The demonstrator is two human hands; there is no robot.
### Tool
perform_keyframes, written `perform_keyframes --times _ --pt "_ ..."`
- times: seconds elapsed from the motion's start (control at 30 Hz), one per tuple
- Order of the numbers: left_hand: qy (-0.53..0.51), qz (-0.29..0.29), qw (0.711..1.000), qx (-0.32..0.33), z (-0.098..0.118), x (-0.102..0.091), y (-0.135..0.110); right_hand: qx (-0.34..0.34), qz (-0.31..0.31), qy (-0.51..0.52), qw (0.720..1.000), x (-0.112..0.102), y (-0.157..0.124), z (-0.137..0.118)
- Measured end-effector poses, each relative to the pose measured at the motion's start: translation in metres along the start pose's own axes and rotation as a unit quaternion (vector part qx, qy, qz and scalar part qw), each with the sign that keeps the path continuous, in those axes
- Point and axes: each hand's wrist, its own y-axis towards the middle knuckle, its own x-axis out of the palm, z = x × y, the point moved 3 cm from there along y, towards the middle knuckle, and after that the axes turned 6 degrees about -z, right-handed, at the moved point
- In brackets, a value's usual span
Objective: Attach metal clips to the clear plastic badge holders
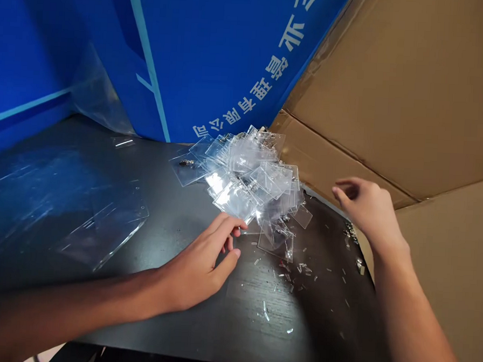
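A heap of clear plastic badge holders [268, 179], some with small metal clips, lies on the dark table. At its near edge, my left hand [205, 263] has its index finger at the corner of one clear holder [235, 199]. The other fingers curl under and the thumb stands apart; no grip on the holder shows. To the right of the heap, my right hand [367, 212] is raised in front of the cardboard. Its thumb and index finger are bent with a gap between them, and I see nothing in it. That hand is slightly blurred.
Small clear scraps [287, 280] litter the dark table [169, 328]. Metal clips [359, 266] lie along its right edge. A large clear plastic bag [105, 230] is spread at left. A blue printed panel [215, 55] stands behind, with cardboard [412, 92] at right.
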Motion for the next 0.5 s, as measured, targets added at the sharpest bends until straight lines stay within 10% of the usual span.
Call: perform_keyframes --times 0.2,0.5 --pt "0.179 -0.039 0.983 0.029 0.017 -0.024 0.004 0.183 -0.110 -0.097 0.972 0.048 -0.045 0.106" --pt "0.460 0.090 0.869 -0.158 -0.053 -0.108 -0.064 0.158 -0.121 -0.045 0.979 0.074 -0.064 0.134"
